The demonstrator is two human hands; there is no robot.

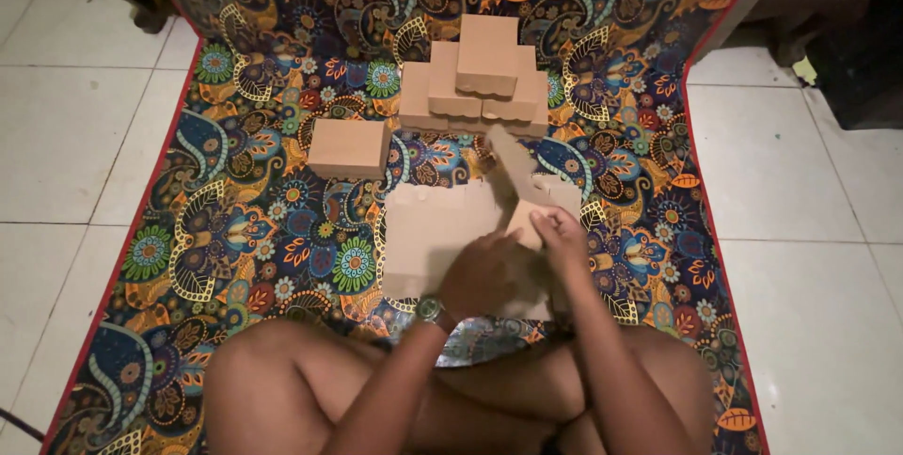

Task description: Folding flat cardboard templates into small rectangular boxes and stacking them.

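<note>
Nearest, bare crossed legs [451, 399] at the bottom edge, seated on a patterned mat [235, 229] of blue, orange and green paisley with a red border, laid over pale floor tiles [66, 116]. Just beyond the knees, left hand [480, 271] with a wristwatch [430, 308], fingers curled and pressed down on a flat brown cardboard blank [428, 229] lying on the mat. Beside it, right hand [557, 234], fingertips pinching a raised flap [513, 168] of the same sheet, tilted up and away. Probably light, thin and fairly stiff; likely to bend cleanly only along scored lines, and to crease or tear if gripped mid-panel. Best held by the flap edges near a fold, with the flat panel pinned under the other palm. Dry, matte surface, unlikely to slip. Farther left, one finished brown box [348, 147] standing apart. Farthest, a stack of similar boxes [475, 79], piled in tiers, touching each other, near the mat's far end.
</note>
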